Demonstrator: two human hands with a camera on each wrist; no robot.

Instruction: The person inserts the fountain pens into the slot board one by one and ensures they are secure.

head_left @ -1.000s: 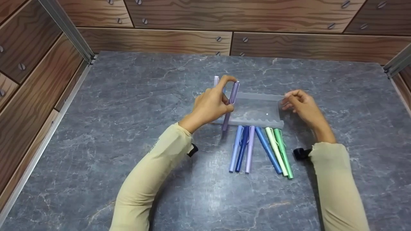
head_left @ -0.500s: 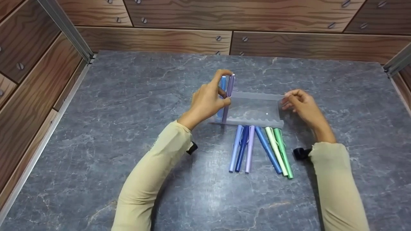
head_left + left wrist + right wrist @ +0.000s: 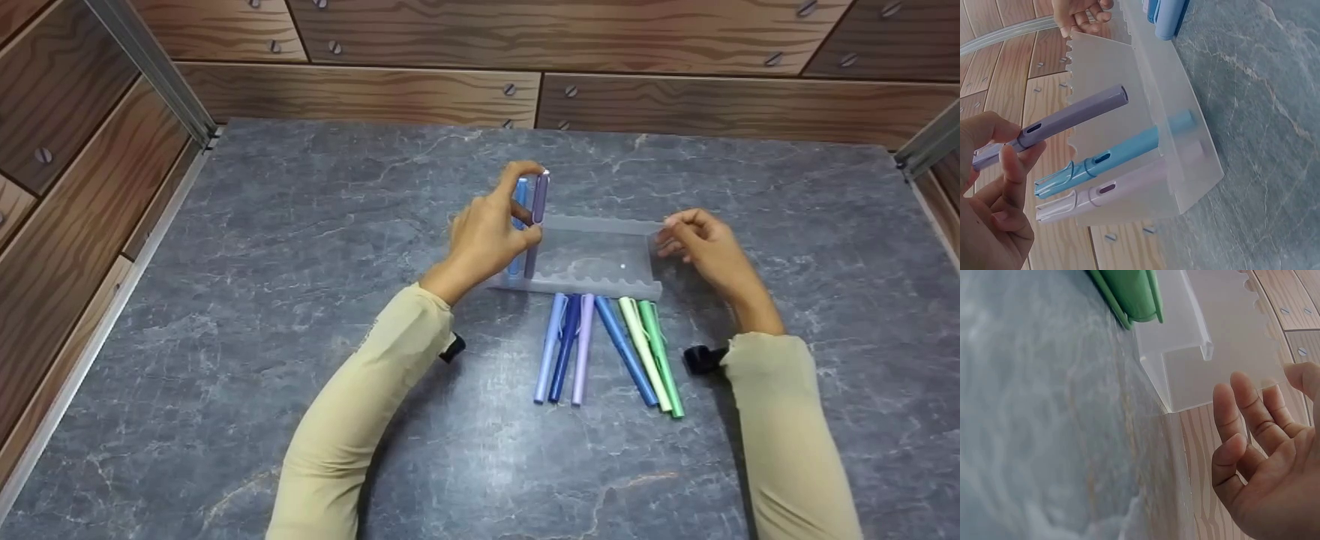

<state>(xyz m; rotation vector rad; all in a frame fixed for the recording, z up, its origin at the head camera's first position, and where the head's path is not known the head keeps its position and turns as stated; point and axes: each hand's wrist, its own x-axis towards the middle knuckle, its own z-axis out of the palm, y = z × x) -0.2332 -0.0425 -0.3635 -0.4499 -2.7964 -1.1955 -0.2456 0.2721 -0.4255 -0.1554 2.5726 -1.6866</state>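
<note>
My left hand [image 3: 484, 236] pinches a dark purple pen [image 3: 540, 199] near its middle, with the index finger at its far end. This pen is above the left part of a clear plastic pen rack [image 3: 592, 251] with notched edges. In the left wrist view, the purple pen's free end stands apart from the rack. A light blue pen [image 3: 1123, 152] and a pale lilac pen [image 3: 1123, 188] lie side by side in the rack. My right hand [image 3: 709, 244] pinches the rack's far right corner between thumb and fingers; the right wrist view shows a fingertip behind the sheet.
In front of the rack lie several loose pens: a periwinkle pen [image 3: 551, 349], a navy pen [image 3: 566, 349], a lilac pen [image 3: 583, 349], a blue pen [image 3: 626, 351], a pale green pen [image 3: 645, 352] and a green pen [image 3: 661, 360]. Wood-patterned panels [image 3: 360, 94] border the grey tabletop [image 3: 337, 210].
My left hand has brought the purple pen from a slant in front of the rack to nearly straight over its left part. The right hand has stayed at the rack's corner.
</note>
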